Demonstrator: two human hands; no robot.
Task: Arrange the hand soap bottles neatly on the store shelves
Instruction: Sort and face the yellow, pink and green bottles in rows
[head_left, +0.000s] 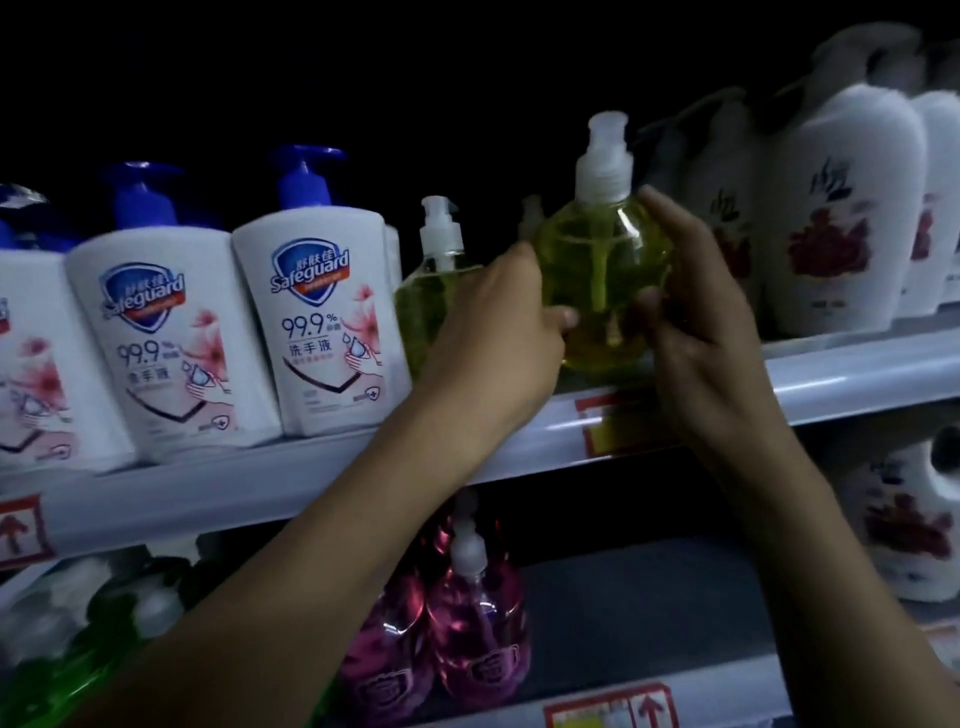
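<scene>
A clear pump bottle of yellow-green soap (602, 270) stands upright at the front of the upper shelf (841, 374). My left hand (498, 332) grips its left side and my right hand (691, 306) grips its right side, fingers curled round it. A second yellow-green bottle (426, 296) stands just to the left, partly hidden behind my left hand. Further left, white Safeguard bottles (317, 317) with blue pumps line the same shelf.
White bottles with red flower prints (836, 223) fill the upper shelf at the right. On the lower shelf stand pink pump bottles (478, 629), green bottles (78, 654) at the left and another white bottle (904, 525) at the right. Red price tags (597, 421) mark the shelf edges.
</scene>
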